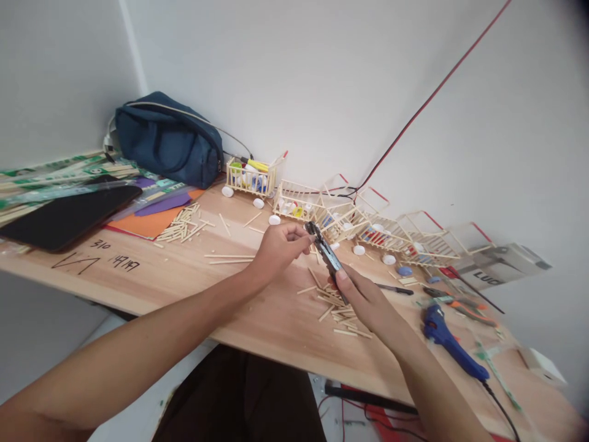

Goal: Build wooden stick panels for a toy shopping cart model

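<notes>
My right hand [363, 296] is wrapped round a long, narrow black tool with a shiny silvery face [330, 255], which slants up and to the left over the table. Its exact kind is not clear. My left hand [284, 245] is closed in a pinch at the tool's upper end; whatever sits between those fingertips is too small to make out. Below the tool, a loose pile of short cut wooden sticks [343, 314] lies on the wooden table [271, 307]. Several longer sticks [229, 256] rest by my left wrist.
Along the wall stands a row of small stick-built carts [294, 202] with round white wheels. A blue glue gun [453, 347] and orange-handled pliers [473, 311] lie at right. At left are a blue bag [168, 138], a black tablet-like slab [69, 212] and another stick pile [184, 224].
</notes>
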Tool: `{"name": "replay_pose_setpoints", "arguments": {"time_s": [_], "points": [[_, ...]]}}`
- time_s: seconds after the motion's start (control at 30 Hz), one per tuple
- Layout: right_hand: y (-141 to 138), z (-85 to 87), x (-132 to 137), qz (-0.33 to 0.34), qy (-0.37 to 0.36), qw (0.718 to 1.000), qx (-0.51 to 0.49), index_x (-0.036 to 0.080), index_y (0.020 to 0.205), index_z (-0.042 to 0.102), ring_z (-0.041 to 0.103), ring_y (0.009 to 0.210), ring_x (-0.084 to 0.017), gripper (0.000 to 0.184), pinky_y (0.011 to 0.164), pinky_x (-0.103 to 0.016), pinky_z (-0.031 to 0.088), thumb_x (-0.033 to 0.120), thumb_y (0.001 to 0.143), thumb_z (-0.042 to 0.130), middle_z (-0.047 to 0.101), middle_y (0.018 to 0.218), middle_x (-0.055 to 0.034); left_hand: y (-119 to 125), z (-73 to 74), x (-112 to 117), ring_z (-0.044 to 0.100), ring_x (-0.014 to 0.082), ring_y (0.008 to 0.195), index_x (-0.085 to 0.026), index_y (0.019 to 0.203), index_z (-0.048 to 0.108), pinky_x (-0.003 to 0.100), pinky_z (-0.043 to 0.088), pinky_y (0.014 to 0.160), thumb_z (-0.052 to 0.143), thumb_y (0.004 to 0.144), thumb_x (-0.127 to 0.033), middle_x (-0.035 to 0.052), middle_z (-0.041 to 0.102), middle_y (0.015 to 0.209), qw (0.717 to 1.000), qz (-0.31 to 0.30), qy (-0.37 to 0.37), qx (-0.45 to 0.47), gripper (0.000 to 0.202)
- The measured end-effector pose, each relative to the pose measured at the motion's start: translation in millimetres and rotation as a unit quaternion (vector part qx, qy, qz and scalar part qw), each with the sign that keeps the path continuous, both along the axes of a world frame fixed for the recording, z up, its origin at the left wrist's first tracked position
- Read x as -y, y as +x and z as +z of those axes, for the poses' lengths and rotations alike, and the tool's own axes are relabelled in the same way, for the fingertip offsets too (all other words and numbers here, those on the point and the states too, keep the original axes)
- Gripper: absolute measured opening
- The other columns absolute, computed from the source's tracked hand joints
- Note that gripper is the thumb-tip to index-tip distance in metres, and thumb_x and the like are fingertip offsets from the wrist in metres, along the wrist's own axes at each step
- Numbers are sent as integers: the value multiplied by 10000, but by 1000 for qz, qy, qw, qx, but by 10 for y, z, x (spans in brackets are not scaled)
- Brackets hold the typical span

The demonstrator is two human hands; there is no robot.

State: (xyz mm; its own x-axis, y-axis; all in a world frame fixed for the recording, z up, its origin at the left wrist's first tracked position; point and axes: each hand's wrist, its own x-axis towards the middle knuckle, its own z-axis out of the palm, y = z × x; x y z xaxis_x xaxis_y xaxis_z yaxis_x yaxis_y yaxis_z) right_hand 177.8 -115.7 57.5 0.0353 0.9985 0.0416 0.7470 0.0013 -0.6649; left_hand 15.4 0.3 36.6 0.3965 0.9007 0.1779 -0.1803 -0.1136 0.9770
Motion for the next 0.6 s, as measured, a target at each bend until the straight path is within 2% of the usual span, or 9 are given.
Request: {"name": "replay_pose_setpoints", "arguments": {"time_s": [0.17, 0.33, 0.6], "points": [[-9, 9, -21, -2, 5, 1000, 16, 173, 1087, 644, 605, 904, -239, 565, 828, -351, 476, 626, 929, 345, 671, 967, -75, 3, -43, -23, 483, 82, 508, -135, 655, 606, 213, 334, 493, 658, 732, -281, 13, 619, 593, 999, 15, 30, -12, 174], [-1, -7, -22, -6, 13, 999, 43, 174, 1055, 646, 598, 851, -227, 549, 797, -330, 462, 622, 926, 357, 656, 880, -58, -3, -69, -29, 504, 81, 510, -132, 679, 612, 200, 357, 495, 645, 747, -261, 18, 636, 604, 998, 19, 51, -20, 150], [1, -42, -28, 1, 19, 999, 45, 149, 1059, 640, 570, 784, -197, 545, 708, -296, 432, 602, 934, 365, 637, 857, -51, 17, -90, -49, 514, 67, 478, -146, 712, 550, 170, 369, 461, 665, 728, -217, 4, 634, 591, 1000, -1, 17, 2, 136]]}}
